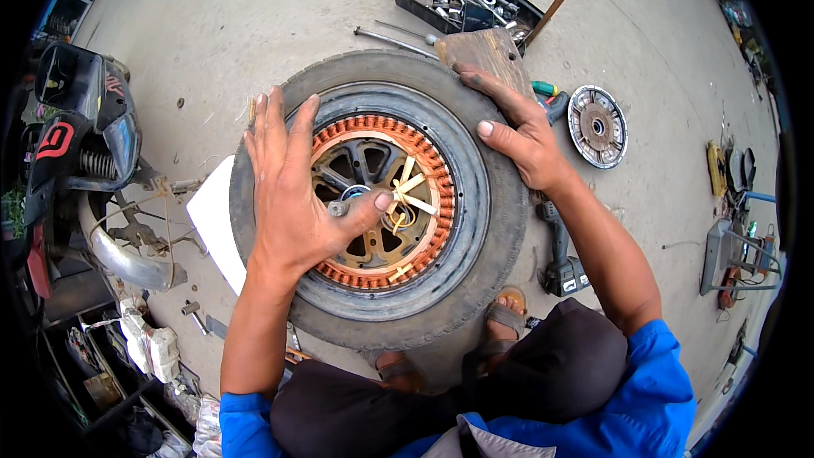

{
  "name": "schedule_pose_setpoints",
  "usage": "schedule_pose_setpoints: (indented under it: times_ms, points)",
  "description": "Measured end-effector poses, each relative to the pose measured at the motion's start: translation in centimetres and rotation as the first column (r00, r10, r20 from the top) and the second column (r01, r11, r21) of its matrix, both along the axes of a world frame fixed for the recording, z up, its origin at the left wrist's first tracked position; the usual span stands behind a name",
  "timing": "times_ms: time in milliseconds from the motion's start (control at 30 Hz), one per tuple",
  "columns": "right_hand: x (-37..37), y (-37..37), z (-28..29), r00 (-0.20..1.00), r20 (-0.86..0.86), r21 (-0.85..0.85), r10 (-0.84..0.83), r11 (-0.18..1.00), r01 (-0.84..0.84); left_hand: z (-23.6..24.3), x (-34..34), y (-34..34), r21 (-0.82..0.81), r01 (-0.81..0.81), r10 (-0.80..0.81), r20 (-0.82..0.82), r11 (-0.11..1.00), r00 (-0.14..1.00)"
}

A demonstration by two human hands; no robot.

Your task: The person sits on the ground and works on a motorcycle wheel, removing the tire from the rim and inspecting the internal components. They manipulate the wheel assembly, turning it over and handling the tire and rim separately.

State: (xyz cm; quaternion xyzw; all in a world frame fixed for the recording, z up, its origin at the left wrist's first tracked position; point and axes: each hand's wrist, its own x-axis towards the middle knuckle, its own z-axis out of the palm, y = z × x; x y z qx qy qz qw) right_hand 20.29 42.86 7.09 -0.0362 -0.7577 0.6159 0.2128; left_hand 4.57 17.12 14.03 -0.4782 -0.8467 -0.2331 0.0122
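A wheel with a worn black tyre (373, 332) lies flat in front of me. Inside its grey rim sits a motor stator (447, 233) with a ring of copper windings. Pale yellow-sleeved wires (415, 201) bunch near the hub. Over the tyre's left side, my left hand (292, 191) is open, its fingers stretched upward and its thumb across the stator near the axle (337, 209). At the upper right of the tyre, my right hand (521, 136) rests with fingers extended along the edge and thumb apart. Neither hand shows a tool in it.
Beyond the wheel are a black toolbox (411, 2) of sockets and wrenches and a wooden board (487, 58). A round metal hub cover (598, 127) and a cordless power tool (560, 250) lie right. Left stands a partly dismantled scooter (89, 131); below it are open bins (102, 382).
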Motion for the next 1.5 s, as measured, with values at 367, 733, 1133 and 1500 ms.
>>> schedule_pose_setpoints:
  times_ms: [367, 733, 1133, 1500]
  points:
    - [0.0, -0.1, 0.7, 0.998, 0.065, -0.151, 0.020, 0.989, -0.010, -0.3, 0.4, 0.2, 0.123, -0.064, 0.067, -0.016, 0.990, 0.998]
    - [-0.1, 0.4, 0.4, 0.999, 0.038, -0.226, 0.017, 0.974, -0.008, 0.6, 0.6, 0.8, 0.214, -0.046, 0.042, 0.021, 0.976, 0.999]
    - [-0.2, -0.1, 0.9, 0.996, 0.090, -0.243, -0.019, 0.969, 0.041, 0.5, 0.6, 0.7, 0.367, -0.021, 0.022, 0.001, 0.930, 1.000]
    - [-0.2, -0.4, 0.9, 0.990, 0.127, -0.181, -0.052, 0.981, 0.075, -0.7, -1.5, -2.3, 0.520, 0.017, -0.105, 0.140, 0.854, 0.985]
